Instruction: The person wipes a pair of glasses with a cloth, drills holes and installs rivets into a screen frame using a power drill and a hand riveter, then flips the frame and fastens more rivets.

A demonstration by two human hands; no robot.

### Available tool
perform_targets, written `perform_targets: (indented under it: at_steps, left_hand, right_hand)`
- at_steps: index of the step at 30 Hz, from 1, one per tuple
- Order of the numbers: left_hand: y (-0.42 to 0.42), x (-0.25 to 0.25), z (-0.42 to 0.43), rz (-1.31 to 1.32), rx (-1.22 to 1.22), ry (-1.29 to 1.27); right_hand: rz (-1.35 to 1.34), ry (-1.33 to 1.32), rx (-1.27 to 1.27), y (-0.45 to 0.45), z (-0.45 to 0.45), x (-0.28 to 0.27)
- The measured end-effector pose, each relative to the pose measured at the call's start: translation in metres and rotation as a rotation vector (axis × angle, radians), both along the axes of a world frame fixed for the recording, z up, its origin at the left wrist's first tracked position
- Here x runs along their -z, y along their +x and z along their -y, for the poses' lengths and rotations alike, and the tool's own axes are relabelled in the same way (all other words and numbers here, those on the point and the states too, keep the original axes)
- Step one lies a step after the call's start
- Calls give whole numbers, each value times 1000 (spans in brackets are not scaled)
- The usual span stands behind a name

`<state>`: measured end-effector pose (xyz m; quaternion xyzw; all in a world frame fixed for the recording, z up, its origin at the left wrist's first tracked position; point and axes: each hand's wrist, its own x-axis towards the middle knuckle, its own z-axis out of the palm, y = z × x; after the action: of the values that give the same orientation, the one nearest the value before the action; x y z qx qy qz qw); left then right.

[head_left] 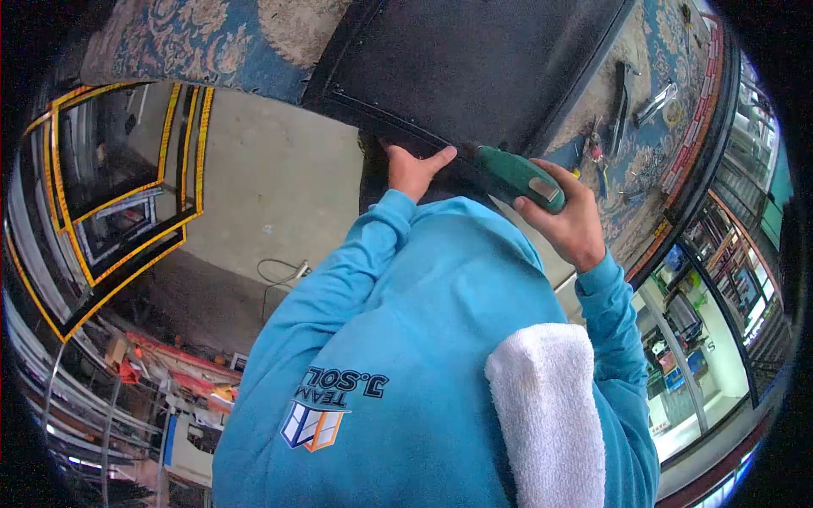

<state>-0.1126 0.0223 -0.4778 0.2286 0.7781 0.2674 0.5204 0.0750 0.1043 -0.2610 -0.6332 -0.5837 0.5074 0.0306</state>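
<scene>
A large black framed panel (pixel 474 72) lies across a table, its near edge jutting toward my body. My left hand (pixel 412 172) grips that edge, thumb on top and the other fingers hidden below it. Wrapped in my right hand (pixel 577 216) is a green power drill (pixel 517 176), its rear end facing me. The drill's nose points at the panel's edge, a short way from my left thumb. Whether its tip touches the frame cannot be made out.
Blue floral cloth (pixel 195 42) covers the table. On its right lie pliers (pixel 594 151), a black tool (pixel 622 95), a silver tool (pixel 657 103) and scattered small hardware. Yellow-edged frames (pixel 127 169) lean at left. A cable (pixel 279 273) lies on the floor.
</scene>
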Motion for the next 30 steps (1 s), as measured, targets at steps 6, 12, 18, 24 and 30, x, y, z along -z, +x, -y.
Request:
perform_targets:
  at_steps: [6,12,18,24,30]
  left_hand:
    - [-2,-11,-8,53,10,-56]
    - [2,1,-5,92,-29,-78]
    - [9,8,-2,-67,-29,-2]
    - [4,-9,-11,78,-34,-132]
    - [8,2,-4,1,-64,-29]
  right_hand:
    - [79,-8,-50,-9,-2,4]
    - [75,-2,-59,-11,-3,6]
    - [40,-23,-48,-15,-6,3]
    - [51,-43,-74,-16,-10,1]
    - [42,-64,-82,-15,-13,1]
